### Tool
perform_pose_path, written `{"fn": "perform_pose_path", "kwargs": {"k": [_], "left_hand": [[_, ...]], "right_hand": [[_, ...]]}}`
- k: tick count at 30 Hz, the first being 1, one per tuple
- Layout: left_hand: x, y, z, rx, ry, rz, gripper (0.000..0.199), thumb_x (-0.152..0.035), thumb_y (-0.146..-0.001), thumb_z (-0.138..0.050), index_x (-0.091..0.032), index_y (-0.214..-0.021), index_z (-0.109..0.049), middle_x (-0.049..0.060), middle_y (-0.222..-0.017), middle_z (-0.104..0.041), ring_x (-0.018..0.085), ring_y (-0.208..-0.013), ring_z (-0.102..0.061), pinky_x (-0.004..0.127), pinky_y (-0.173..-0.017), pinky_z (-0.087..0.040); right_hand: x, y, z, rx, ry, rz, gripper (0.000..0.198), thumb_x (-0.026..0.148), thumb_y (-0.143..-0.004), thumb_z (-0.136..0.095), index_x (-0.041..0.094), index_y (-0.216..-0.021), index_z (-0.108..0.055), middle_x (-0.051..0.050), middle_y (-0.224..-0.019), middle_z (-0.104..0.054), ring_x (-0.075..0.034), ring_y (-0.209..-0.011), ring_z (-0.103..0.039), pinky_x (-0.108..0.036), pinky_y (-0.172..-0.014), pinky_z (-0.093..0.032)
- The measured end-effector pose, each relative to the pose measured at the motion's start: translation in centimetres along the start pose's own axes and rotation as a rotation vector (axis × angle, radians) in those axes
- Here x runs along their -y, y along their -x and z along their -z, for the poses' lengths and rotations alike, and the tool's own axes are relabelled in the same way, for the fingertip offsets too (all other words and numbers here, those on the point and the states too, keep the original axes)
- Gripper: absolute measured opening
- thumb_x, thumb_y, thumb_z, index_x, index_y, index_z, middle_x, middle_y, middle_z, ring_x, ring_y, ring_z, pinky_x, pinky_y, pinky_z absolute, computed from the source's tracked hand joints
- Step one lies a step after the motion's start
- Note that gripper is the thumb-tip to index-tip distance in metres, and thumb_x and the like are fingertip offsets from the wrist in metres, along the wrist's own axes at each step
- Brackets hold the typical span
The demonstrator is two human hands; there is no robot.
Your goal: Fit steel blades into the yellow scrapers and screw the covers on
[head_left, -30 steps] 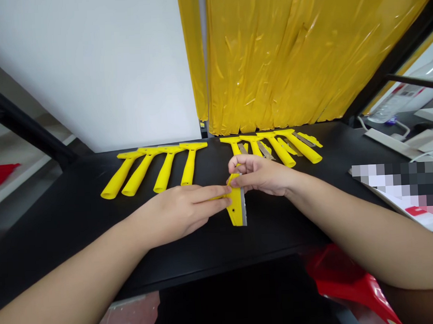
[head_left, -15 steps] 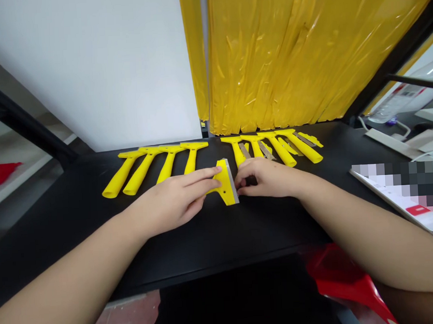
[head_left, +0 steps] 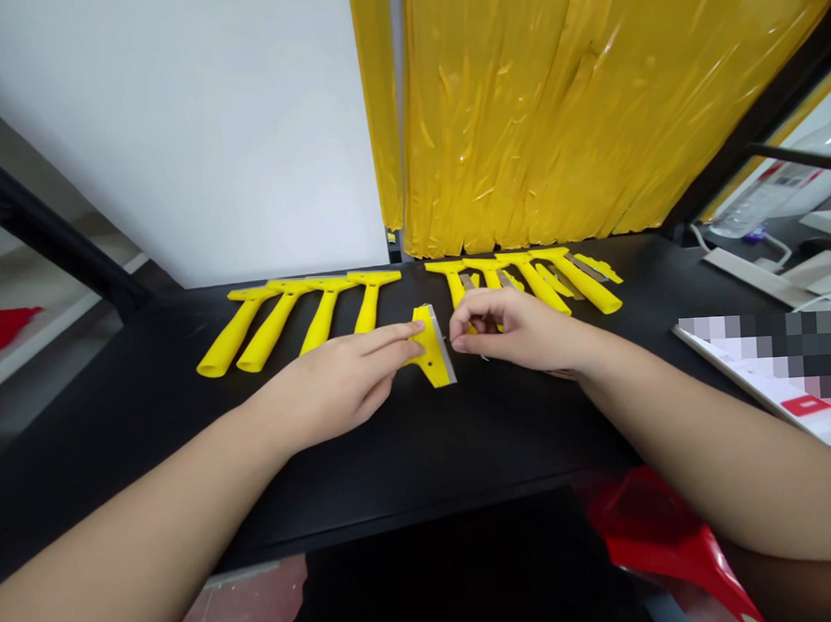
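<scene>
Right grip [head_left: 504, 327] has drawn off from the scraper [head_left: 430, 355]; a second ago it was pinching the top of the scraper's head. The head now sits farther back and tilted, its upper end leaning left. Rows behind look unchanged.

Left grip [head_left: 349, 375] pinches the head from the left, fingertips flat across the yellow face, handle mostly hidden beneath the hand. Reads as a steadying hold: fingers kept back on plastic, metal blade strip [head_left: 443, 345] facing right, nothing over its edge. Whether the head touches the bench [head_left: 410, 469], cannot tell.

Right grip just beside the blade, fingers curled, thumb near the index finger; whether it pinches anything, cannot tell.

Farther out: left row of yellow scrapers [head_left: 260, 336], heads to the back, handles toward the person, probably for easy picking up. Right row of yellow handles [head_left: 592, 285] lies likewise, with loose yellow pieces [head_left: 551, 280] and metal strips [head_left: 584, 268] among them, likely kept within reach of the right side.
</scene>
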State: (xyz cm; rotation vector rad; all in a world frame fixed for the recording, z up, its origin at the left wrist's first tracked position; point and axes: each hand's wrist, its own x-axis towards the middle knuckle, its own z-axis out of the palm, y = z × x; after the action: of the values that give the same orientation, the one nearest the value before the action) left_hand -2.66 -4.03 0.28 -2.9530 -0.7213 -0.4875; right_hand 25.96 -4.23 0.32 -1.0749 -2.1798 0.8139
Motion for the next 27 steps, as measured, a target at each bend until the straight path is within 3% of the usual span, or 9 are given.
{"fn": "perform_pose_path", "kwargs": {"k": [4, 8, 14, 21, 27], "left_hand": [[-0.2, -0.1, -0.4, -0.013, -0.042, 0.008, 0.046, -0.011, -0.098, -0.051, -0.023, -0.14, -0.065, 0.007, -0.156, -0.06, 0.023, -0.12, -0.074, 0.038, -0.102, -0.063], [-0.6, -0.1, -0.5, -0.04, -0.056, 0.031, 0.051, -0.008, -0.096, -0.051, -0.023, -0.144, -0.062, 0.007, -0.157, -0.058, 0.025, -0.124, -0.072, 0.041, -0.104, -0.063], [-1.0, -0.2, -0.7, -0.102, -0.095, 0.022, 0.053, -0.004, -0.095, -0.05, -0.02, -0.144, -0.062, 0.01, -0.157, -0.059, 0.025, -0.127, -0.071, 0.041, -0.108, -0.061], [-1.2, -0.3, -0.9, -0.123, -0.116, -0.012, 0.051, -0.004, -0.094, -0.051, -0.016, -0.143, -0.061, 0.012, -0.156, -0.059, 0.028, -0.128, -0.07, 0.044, -0.107, -0.062], [-1.3, -0.3, -0.9, -0.093, -0.092, 0.022, 0.051, -0.006, -0.096, -0.051, -0.018, -0.145, -0.06, 0.012, -0.157, -0.058, 0.028, -0.129, -0.069, 0.044, -0.108, -0.061]], "right_hand": [[-0.1, -0.3, -1.5, -0.01, -0.176, 0.009, 0.008, 0.03, -0.086, -0.078, 0.022, -0.087, -0.075, -0.004, -0.098, -0.065, -0.02, -0.096, -0.061, -0.036, -0.086, -0.052], [-0.2, -0.5, -2.9, 0.048, -0.412, -0.116, 0.013, 0.031, -0.086, -0.078, 0.02, -0.086, -0.07, -0.001, -0.085, -0.068, -0.016, -0.08, -0.063, -0.034, -0.079, -0.054], [0.2, -0.7, -3.5, -0.006, -0.655, -0.221, 0.032, 0.033, -0.073, -0.09, 0.02, -0.084, -0.063, 0.003, -0.076, -0.065, -0.013, -0.071, -0.063, -0.031, -0.07, -0.062], [0.5, -0.9, -3.6, -0.045, -0.827, -0.292, 0.053, 0.023, -0.067, -0.094, 0.024, -0.087, -0.045, 0.009, -0.071, -0.065, -0.01, -0.063, -0.063, -0.027, -0.064, -0.061], [0.7, -0.9, -2.9, -0.029, -0.867, -0.419, 0.057, 0.021, -0.07, -0.092, 0.025, -0.1, -0.044, 0.012, -0.067, -0.066, -0.009, -0.058, -0.063, -0.029, -0.067, -0.064]]}}
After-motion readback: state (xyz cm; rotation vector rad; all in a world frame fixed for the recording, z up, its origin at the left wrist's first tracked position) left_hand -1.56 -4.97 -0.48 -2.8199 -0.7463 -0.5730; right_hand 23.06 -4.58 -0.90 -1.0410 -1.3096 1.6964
